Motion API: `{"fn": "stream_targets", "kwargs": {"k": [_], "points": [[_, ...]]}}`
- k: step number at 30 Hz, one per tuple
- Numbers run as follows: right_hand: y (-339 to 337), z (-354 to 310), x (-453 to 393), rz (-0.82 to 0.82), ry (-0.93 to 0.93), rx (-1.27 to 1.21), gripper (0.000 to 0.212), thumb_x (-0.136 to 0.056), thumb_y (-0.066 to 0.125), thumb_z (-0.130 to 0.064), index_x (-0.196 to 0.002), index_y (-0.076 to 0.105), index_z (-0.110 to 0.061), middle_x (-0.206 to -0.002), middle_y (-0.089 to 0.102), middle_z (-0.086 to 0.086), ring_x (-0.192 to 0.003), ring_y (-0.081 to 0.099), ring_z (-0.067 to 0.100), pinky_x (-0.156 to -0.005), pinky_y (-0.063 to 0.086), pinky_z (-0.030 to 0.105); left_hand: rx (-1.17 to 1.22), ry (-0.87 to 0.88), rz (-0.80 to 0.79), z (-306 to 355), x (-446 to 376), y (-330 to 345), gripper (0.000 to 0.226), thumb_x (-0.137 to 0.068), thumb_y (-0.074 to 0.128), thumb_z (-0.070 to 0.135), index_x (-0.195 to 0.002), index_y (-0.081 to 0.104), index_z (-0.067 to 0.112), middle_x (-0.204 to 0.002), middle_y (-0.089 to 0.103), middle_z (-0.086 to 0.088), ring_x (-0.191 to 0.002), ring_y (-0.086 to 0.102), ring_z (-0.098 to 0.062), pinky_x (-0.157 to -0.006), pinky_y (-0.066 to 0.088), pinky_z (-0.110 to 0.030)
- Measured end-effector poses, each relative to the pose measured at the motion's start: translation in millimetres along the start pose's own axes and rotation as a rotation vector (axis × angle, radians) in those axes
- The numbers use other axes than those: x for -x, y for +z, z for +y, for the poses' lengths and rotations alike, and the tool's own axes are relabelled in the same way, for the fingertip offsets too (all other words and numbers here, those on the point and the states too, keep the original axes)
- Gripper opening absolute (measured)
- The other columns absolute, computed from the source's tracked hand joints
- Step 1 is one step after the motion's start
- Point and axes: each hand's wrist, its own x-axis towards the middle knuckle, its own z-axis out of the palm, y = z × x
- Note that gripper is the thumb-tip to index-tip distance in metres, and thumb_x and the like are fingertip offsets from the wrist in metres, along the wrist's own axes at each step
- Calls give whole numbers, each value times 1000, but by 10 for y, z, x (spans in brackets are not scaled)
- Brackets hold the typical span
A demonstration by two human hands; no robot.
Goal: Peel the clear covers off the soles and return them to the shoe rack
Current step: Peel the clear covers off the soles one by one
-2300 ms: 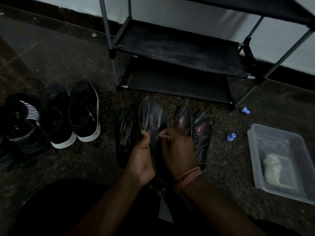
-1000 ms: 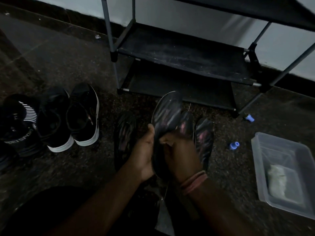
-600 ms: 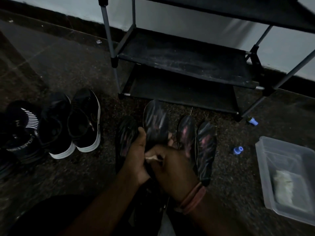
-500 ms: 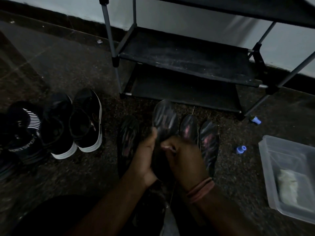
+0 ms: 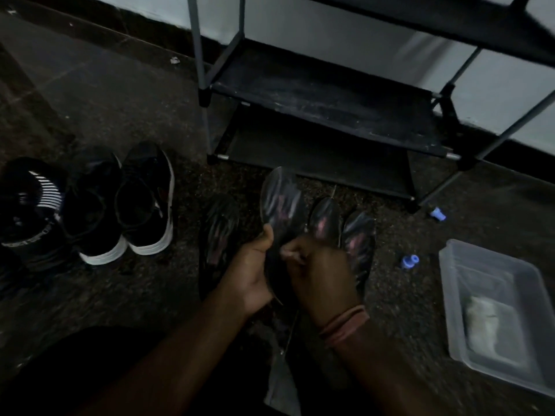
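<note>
I hold a dark sole in a glossy clear cover upright over the floor. My left hand grips its left edge with the thumb on top. My right hand pinches the cover near the sole's middle. Three more covered soles lie on the floor: one to the left, two to the right. The black shoe rack stands just beyond them, its two lower shelves bare.
Black sneakers with white soles and another dark shoe sit at the left. A clear plastic tub with something pale inside stands at the right. Two small blue caps lie on the speckled floor.
The held sole tilted right, dropped low, then came upright again. My right hand shifted along it and now pinches the cover near the middle. The view drifted slightly.
</note>
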Motion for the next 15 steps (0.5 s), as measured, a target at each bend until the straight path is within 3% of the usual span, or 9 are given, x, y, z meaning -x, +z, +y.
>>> {"fn": "stream_targets", "kwargs": {"k": [3, 6, 8, 12, 15], "points": [[59, -135, 50, -172, -21, -148, 11, -82, 66, -11, -84, 70, -21, -82, 73, -7, -78, 67, 3, -79, 54, 31, 56, 18, 10, 97, -30, -48, 60, -106, 39, 47, -144, 53, 3, -128, 68, -21, -108, 72, -32, -90, 60, -45], [28, 127, -75, 81, 14, -42, 13, -84, 67, -7, -84, 70, -20, -83, 72, -5, -78, 67, 9, -72, 55, 36, -26, 58, -13, 17, 6, 5, 50, -107, 39, 38, -143, 54, 7, -128, 68, -20, -107, 72, -30, -82, 62, -42], [-34, 270, -131, 220, 17, 7, 12, -85, 67, -4, -86, 70, -16, -85, 72, 0, -79, 67, 15, -71, 55, 38, -83, 72, -59, -60, 37, 46, 43, -107, 41, 30, -144, 55, 11, -131, 67, -17, -112, 70, -28, -85, 61, -40], [-53, 281, -126, 219, -26, -13, 19, -86, 64, -4, -96, 70, -18, -96, 70, -4, -91, 65, 14, -81, 54, 37, -64, 86, -174, 20, 85, 70, 42, -104, 47, 17, -144, 55, 8, -140, 61, -18, -125, 63, -30, -103, 53, -41], [-29, 230, -127, 196, -126, 58, 29, -78, 65, 5, -93, 73, -19, -96, 71, -3, -92, 62, 16, -88, 47, 28, 6, 86, -202, 143, 123, 64, 50, -99, 49, 26, -143, 56, 3, -143, 57, -20, -129, 58, -33, -114, 43, -44]]}}
